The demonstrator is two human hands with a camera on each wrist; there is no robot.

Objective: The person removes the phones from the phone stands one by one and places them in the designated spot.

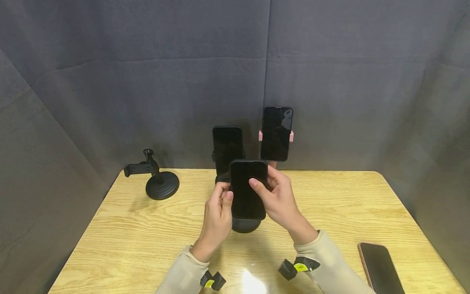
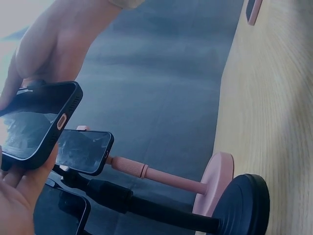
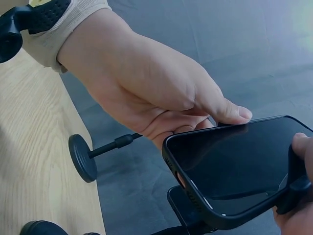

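A black-cased smartphone [image 1: 248, 208] stands upright between both hands above a round black base [image 1: 246, 226]. My left hand [image 1: 216, 220] grips its left edge, the thumb along the side. On the other side my right hand [image 1: 282, 202] holds the right edge, with the thumb over the front and fingers behind. In the right wrist view a black clamp arm [image 3: 297, 182] lies against the phone's edge under the right thumb. Whether the clamp fully grips the phone, I cannot tell. Most of this stand is hidden behind the phone and hands.
Behind, a second phone [image 1: 227, 145] sits in a black holder, and a third phone [image 1: 276, 136] in a pink stand [image 2: 168, 177]. A black phone stand [image 1: 161, 185] with no phone is at the left. Another phone [image 1: 380, 267] lies at the right front of the wooden table [image 1: 147, 237].
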